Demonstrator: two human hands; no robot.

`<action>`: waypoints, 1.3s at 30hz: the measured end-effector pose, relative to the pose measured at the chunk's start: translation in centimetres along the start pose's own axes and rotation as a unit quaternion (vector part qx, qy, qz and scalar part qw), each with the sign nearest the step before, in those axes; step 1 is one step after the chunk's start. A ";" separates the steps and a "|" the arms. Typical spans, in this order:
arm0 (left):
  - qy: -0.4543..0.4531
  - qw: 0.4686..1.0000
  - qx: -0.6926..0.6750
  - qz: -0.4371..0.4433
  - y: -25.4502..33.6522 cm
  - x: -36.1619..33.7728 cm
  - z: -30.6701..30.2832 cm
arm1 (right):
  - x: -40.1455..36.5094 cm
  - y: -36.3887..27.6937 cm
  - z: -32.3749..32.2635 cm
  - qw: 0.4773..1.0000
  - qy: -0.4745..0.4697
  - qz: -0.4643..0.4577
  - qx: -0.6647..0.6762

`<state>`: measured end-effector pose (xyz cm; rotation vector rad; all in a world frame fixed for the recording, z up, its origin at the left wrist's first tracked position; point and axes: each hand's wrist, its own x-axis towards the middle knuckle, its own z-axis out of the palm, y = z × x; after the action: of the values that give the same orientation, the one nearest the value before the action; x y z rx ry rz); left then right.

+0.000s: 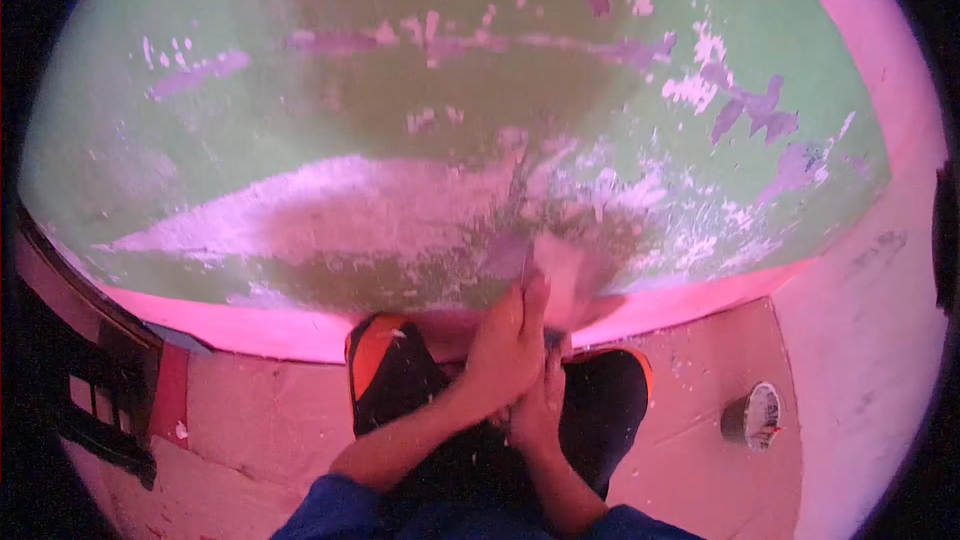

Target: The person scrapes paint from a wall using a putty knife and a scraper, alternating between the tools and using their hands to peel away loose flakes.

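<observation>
My left hand (508, 338) is closed, with a thin dark edge (527, 258) showing at its fingertips; what it grips is hard to make out. Just below and to the right, my right hand (540, 402) is wrapped round the dark handle of a flat scraper-like tool (565, 280), whose broad part is smeared by motion. That tool is close against the lower part of a green wall (230, 180) with peeling paint. Pale patches are bared around it, and whether the tool touches the surface is unclear.
A pink band (240, 328) runs along the wall's base. On the floor (690, 440) at the right stands a small round container (752, 417). My dark-clothed knees flank my hands. Dark furniture (100, 390) is at the left; a pale wall (860, 340) is at the right.
</observation>
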<state>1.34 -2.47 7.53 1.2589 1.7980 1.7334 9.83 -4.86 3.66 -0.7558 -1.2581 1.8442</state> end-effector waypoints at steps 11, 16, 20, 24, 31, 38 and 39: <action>-0.005 0.995 0.087 0.050 0.4 -1.6 -1.8 | -0.8 0.3 -1.8 0.996 -0.051 0.040 0.055; 0.078 0.907 0.302 0.282 -0.2 2.0 -6.7 | 1.1 3.5 -10.1 0.994 -0.026 -0.059 -0.091; 0.178 0.689 0.458 0.532 0.1 6.4 -6.7 | 1.9 1.0 -10.9 0.998 0.009 -0.008 0.059; 0.171 0.675 0.428 0.576 0.4 7.2 -6.0 | 1.3 2.6 -10.8 0.999 0.024 -0.017 0.036; 0.095 0.676 0.395 0.615 0.4 8.6 -6.2 | 1.3 2.7 -10.2 0.998 -0.033 -0.008 0.048; 0.137 0.719 0.379 0.566 2.2 8.0 -5.8 | 1.4 2.8 -10.2 0.999 -0.032 0.003 0.040; 0.134 0.725 0.390 0.551 2.6 7.9 -5.8 | 1.4 3.1 -10.3 0.998 -0.039 -0.001 0.038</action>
<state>-6.43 -0.36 13.59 3.0616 2.2228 1.6332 16.60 0.63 -2.83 -0.6462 -1.2291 1.9259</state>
